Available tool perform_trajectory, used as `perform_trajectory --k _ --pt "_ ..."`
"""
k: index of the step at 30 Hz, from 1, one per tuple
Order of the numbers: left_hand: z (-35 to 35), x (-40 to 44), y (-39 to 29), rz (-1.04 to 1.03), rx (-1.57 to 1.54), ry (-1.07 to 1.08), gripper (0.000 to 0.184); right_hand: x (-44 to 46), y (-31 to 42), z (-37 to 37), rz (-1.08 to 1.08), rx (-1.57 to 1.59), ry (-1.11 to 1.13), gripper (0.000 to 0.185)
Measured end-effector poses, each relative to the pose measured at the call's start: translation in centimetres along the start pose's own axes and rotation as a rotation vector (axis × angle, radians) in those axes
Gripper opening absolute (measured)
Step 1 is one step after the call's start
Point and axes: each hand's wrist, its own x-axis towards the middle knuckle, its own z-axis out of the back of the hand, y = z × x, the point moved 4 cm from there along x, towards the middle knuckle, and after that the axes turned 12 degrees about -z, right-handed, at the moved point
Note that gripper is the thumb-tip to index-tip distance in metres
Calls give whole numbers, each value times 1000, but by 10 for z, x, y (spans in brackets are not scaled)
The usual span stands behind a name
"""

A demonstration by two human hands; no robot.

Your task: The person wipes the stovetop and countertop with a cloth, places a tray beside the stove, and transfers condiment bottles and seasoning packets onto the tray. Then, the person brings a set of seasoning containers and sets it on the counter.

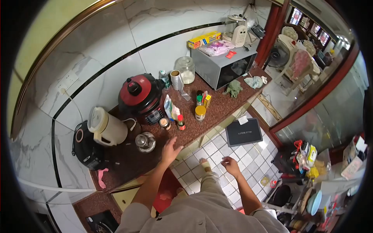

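Observation:
My left hand (170, 150) is at the counter's front edge, its fingers apart and nothing in them; I cannot tell whether it touches the stone. Nearest to it are a glass jar with a metal lid (145, 142), a small dark-lidded jar (165, 123) and a red-capped bottle (181, 122). A yellow-lidded jar (200, 113) stands farther right. My right hand (231, 167) hangs over the tiled floor, fingers loosely bent and apart, holding nothing.
Along the brown counter (171, 132) stand a red-and-black pressure cooker (140, 97), a cream jug-shaped appliance (107, 126) and a microwave (225, 64). A black mat (244, 132) lies on the floor. Cluttered shelves (299, 202) fill the right side.

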Motion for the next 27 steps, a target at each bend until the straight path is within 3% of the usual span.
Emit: perform_trajectory --k 3,4,5,8,10,19,25,27 --pt "-30 65 25 20 6 -158 77 93 46 -4 58 136 2 45" --pt "-40 76 31 35 -17 -204 82 125 61 -6 252 -39 -76 48" --pt "-52 88 41 15 -30 -259 84 146 89 -6 183 32 -10 57" --pt "-68 104 41 335 22 -210 80 220 125 -26 379 53 37 78" --pt "-77 105 48 377 51 -243 72 254 144 -42 429 67 50 85" --pt "-79 121 45 391 76 -370 55 280 168 -67 320 66 -43 89" --pt "-78 108 40 431 15 -347 52 287 149 -64 400 4 48 85" --pt "-75 103 36 448 -56 -349 52 283 145 -46 516 42 80 84"
